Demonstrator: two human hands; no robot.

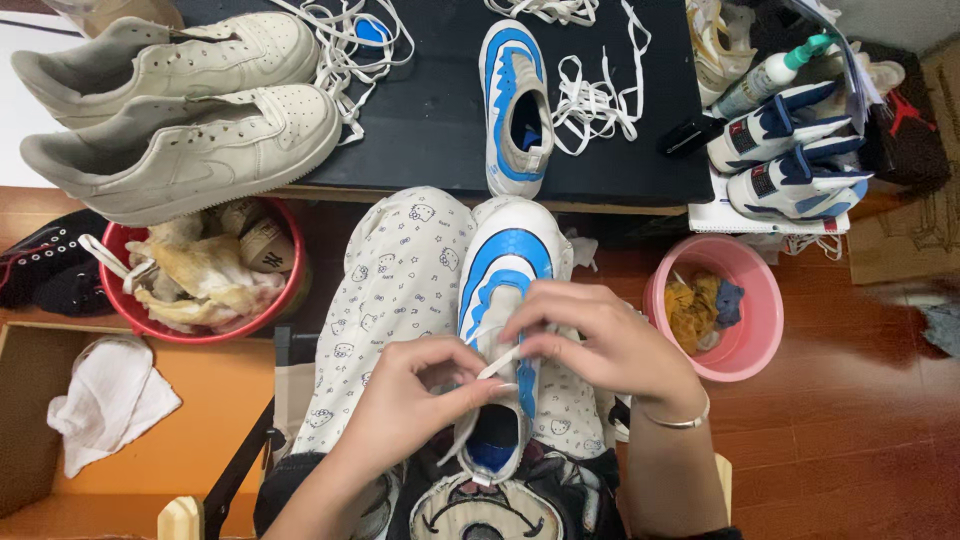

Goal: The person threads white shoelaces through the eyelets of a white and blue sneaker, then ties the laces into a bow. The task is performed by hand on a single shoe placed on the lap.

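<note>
A blue and white sneaker [508, 262] rests on my lap, toe pointing away from me. My left hand [415, 395] pinches a white shoelace [497, 368] at the shoe's throat. My right hand [600, 340] grips the same lace and the shoe's upper from the right side, a thin bracelet on its wrist. The matching blue and white sneaker [515, 105] lies on the black table [440, 120] in front of me, beside a loose pile of white laces [600, 100].
Two worn white sneakers [190, 140] lie at the table's left end. A red basin [205, 330] of rags stands at the left, a pink basin [755, 300] of cloths at the right. White and navy high-tops [790, 165], a spray bottle [770, 72], a white cloth [110, 400].
</note>
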